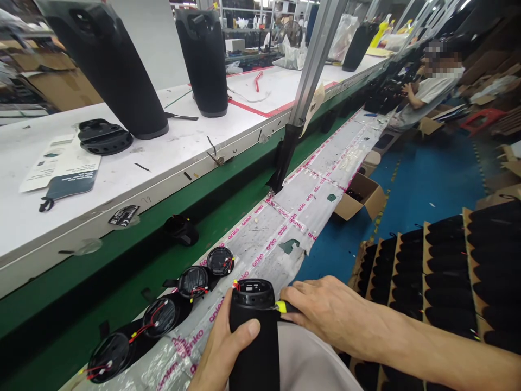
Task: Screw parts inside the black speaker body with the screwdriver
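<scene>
While our left hand (pixel 222 347) wraps the black speaker body (pixel 252 331) upright, our right hand (pixel 329 309) pinches a yellow-tipped tool (pixel 283 307) at its rim. If we slip, the red wires (pixel 235 284) there could snag.

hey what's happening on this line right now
A person's left hand grips an upright black cylindrical speaker body with its top end open, while the right hand holds a yellow-tipped tool against its rim. Four round speaker end caps with red wires lie in a row on the green conveyor. Finished speakers stand on the white bench; another person sits farther down.
</scene>
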`<state>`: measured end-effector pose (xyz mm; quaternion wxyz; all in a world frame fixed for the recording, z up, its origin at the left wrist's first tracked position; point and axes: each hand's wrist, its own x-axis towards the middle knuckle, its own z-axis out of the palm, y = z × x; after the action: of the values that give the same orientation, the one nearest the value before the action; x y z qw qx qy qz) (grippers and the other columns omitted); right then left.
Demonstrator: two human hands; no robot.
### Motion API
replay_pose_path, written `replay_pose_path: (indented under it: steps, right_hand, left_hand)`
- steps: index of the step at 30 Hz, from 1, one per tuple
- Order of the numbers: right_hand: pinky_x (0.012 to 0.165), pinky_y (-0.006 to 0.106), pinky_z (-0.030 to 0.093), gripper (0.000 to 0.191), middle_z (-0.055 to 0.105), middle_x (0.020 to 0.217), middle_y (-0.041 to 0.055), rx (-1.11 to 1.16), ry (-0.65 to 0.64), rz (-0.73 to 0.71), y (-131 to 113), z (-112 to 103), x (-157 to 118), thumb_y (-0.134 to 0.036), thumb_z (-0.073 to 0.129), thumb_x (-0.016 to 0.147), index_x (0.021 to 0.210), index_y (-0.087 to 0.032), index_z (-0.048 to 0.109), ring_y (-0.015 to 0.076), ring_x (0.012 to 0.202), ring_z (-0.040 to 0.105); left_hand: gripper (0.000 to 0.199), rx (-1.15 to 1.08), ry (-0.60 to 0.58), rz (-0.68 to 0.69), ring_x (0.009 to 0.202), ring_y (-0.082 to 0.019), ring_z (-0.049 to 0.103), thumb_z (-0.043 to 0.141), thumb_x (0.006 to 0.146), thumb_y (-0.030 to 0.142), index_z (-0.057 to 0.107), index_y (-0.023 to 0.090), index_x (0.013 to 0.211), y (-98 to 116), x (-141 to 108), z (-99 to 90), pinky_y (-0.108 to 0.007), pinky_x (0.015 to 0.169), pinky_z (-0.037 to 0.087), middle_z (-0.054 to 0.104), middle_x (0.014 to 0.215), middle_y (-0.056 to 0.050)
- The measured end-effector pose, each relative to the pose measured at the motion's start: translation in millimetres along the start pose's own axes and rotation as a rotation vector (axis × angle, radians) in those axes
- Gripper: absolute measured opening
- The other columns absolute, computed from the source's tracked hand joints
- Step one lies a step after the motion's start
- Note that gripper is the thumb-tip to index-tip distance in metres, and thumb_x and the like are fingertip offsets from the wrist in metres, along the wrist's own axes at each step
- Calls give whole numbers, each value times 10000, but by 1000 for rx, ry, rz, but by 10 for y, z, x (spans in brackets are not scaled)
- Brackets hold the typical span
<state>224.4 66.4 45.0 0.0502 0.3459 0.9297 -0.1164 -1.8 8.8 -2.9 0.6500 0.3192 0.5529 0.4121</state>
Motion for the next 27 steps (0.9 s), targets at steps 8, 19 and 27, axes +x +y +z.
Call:
replay_pose_path:
  steps: [8, 19, 27]
  right_hand:
    - [493, 381, 249, 168, 677, 853, -4, -43, -6, -43, -12, 31, 7, -377, 573, 1047, 1062, -225, 503, 218, 673, 684]
    - [485, 369, 136, 196, 658, 803, 5, -66, -6, -36, -47, 70, -10, -400, 569, 1044, 1036, -223, 485, 216, 598, 640]
    - [465, 379, 114, 154, 646, 736, 7, -138, -9, -95, -30, 24, 4, -328, 574, 1041, 980, -208, 499, 185, 524, 581]
  left_hand:
    - [717, 6, -14, 4, 1373, -380, 529, 790, 761, 571, 595, 254, 1373, -10, -6, -9, -486, 1175, 368, 678, 1379, -83]
    - [946, 165, 143, 57, 1427, -410, 458, 860, 663, 589, 519, 188, 1448, -116, -31, -35, -542, 1216, 287, 617, 1450, -153]
    - [903, 234, 169, 53, 1371, -440, 507, 847, 669, 580, 530, 185, 1417, -97, -59, 34, -591, 1175, 330, 637, 1406, -168]
